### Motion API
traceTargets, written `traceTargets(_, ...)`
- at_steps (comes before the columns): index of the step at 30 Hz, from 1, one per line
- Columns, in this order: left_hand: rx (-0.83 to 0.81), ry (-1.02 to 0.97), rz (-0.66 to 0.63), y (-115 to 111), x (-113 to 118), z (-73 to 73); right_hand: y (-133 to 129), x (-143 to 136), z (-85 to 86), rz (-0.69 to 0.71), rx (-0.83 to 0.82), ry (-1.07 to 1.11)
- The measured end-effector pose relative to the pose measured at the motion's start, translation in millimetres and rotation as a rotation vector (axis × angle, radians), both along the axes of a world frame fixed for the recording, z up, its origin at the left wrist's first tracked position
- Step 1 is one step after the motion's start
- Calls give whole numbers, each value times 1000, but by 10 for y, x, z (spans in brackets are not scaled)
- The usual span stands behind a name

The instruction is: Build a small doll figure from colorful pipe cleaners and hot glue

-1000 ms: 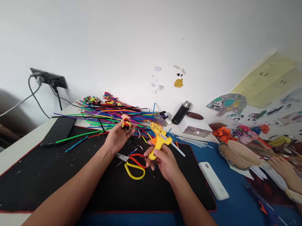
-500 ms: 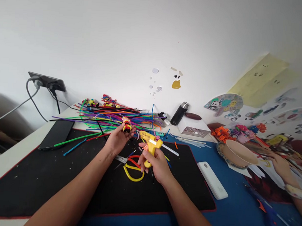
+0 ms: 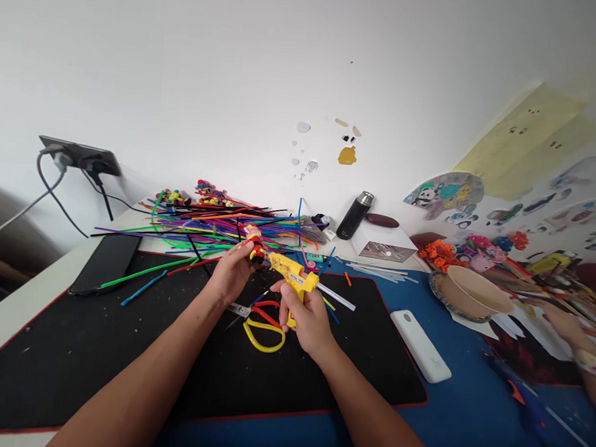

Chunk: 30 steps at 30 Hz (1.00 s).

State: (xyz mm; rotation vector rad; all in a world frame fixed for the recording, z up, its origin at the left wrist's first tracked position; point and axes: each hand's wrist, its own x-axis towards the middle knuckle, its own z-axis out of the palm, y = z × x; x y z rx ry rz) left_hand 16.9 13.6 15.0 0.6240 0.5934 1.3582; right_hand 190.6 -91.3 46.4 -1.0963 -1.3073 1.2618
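Observation:
My left hand [image 3: 232,272] holds a small figure [image 3: 256,242] with pink, red, yellow and black parts, gripped between thumb and fingers. Wrapped around the handle of a yellow hot glue gun [image 3: 292,271] is my right hand [image 3: 308,314]. The gun's nozzle points left and meets or nearly meets the figure; contact cannot be made out. A clear glue stick [image 3: 336,296] juts from the gun's rear. Below the hands, scissors [image 3: 263,346] with red and yellow handles lie on a black mat [image 3: 182,383].
Many coloured pipe cleaners [image 3: 219,230] are heaped at the wall. A phone [image 3: 106,264] lies left, a white power bank [image 3: 421,346] right. A black flask [image 3: 355,216] stands by a white box [image 3: 388,244]. Another person's hand [image 3: 563,324] is beside a bowl [image 3: 477,294] at far right.
The glue gun has tilted and moved left, bringing its nozzle up to the figure. The view has shifted slightly. Both hands keep their hold.

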Motion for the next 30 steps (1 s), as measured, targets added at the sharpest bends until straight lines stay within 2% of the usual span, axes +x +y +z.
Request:
traceTargets(9, 7, 7, 3, -37, 24, 19, -18, -33, -55, -67, -2, -97)
traceTargets(30, 35, 40, -26, -40, 7, 29, -49, -55, -53, -110, -13, -118)
